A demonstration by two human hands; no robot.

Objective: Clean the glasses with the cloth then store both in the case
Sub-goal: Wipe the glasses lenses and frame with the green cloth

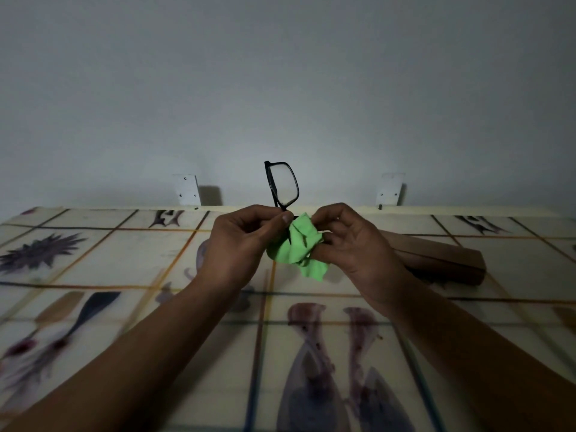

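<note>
Left hand pinches the glasses at the frame, upright above the bench; right hand grips the crumpled cloth around the lower lens. Frame likely light, rigid, fragile: hold rims, not lenses. Case lies beside, closed.

1. The glasses have a black frame that looks like smooth plastic, with clear lenses.
2. The cloth is soft, matt, bright green fabric, crumpled into folds.
3. The case looks matt brown, smooth-sided.
4. The tabletop wears a printed covering with a faint sheen.
</note>
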